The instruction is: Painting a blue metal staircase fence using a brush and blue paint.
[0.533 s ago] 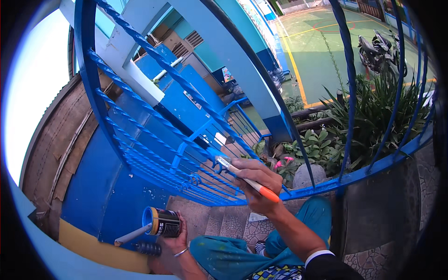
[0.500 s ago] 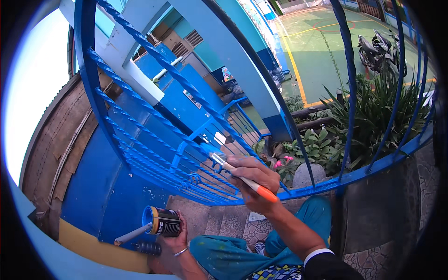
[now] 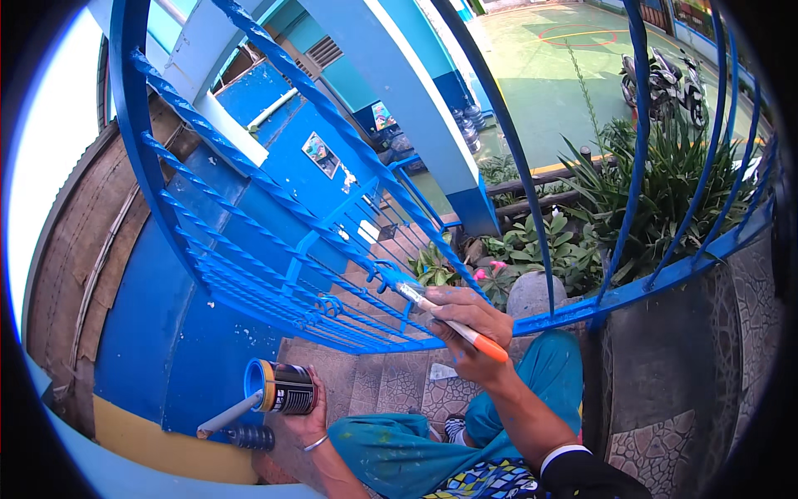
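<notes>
My right hand (image 3: 472,323) grips a paintbrush (image 3: 484,343) with a pale handle and an orange end. Its bristles, smeared blue, are at a curled scroll (image 3: 387,274) of the blue metal railing (image 3: 544,241); whether they touch it I cannot tell. Lower left, my left hand (image 3: 309,418) is wrapped round a dark, yellow-rimmed paint can (image 3: 293,389), tilted with its mouth to the left. Blue paint coats the can's inside. A pale stick (image 3: 231,416) juts out of its mouth. Blue smears mark my right fingers.
Twisted bars surround my arms. Beneath me are stone-patterned steps (image 3: 407,384) with a small pale scrap (image 3: 443,371). A dark ribbed bottle (image 3: 251,437) stands by the yellow wall base (image 3: 158,432). Beyond the railing are plants (image 3: 657,200), a rounded stone (image 3: 536,295) and a parked motorcycle (image 3: 665,87).
My view has shifted, moving the railing leftward in the picture. The brush has gone from a twisted bar down to the scroll. Both hands keep their hold.
</notes>
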{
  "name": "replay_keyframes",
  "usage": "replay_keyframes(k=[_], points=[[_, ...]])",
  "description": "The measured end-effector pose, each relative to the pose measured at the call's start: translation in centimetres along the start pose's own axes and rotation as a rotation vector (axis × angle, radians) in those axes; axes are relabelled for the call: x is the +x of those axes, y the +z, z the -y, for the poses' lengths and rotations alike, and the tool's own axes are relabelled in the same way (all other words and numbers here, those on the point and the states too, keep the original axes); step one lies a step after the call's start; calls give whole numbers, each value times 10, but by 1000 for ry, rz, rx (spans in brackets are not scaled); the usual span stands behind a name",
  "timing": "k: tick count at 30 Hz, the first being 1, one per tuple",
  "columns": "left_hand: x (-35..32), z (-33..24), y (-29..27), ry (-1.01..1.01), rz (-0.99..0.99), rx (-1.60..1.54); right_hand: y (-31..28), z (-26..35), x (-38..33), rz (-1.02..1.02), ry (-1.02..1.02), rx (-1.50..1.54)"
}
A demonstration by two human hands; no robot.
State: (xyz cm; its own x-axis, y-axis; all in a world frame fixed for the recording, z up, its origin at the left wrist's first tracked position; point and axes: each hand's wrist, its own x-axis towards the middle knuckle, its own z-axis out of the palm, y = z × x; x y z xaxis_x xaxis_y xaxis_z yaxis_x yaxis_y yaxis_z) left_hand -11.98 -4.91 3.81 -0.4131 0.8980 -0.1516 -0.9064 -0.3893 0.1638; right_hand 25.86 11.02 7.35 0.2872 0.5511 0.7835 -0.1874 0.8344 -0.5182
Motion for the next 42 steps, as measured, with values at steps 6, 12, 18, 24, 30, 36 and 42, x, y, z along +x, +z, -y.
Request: replay_keyframes(k=[6,12,18,24,30,36,42], points=[[12,-8,-14,22,37,32,16,-1,11,78,-32,-75],[22,-18,-18,23,33,40,11,25,30,49,48,-86],[35,-7,-19,-24,30,-21,41,25,58,56,71,-313],[38,2,-22,-78,83,10,25,55,67,230,229,-515],[31,15,-24,-126,130,1,55,43,92,178,188,-332],[21,15,-24,-139,55,32,26,39,50,170,322,-371],[21,12,-29,-132,74,19,0,26,0,-51,505,-12]])
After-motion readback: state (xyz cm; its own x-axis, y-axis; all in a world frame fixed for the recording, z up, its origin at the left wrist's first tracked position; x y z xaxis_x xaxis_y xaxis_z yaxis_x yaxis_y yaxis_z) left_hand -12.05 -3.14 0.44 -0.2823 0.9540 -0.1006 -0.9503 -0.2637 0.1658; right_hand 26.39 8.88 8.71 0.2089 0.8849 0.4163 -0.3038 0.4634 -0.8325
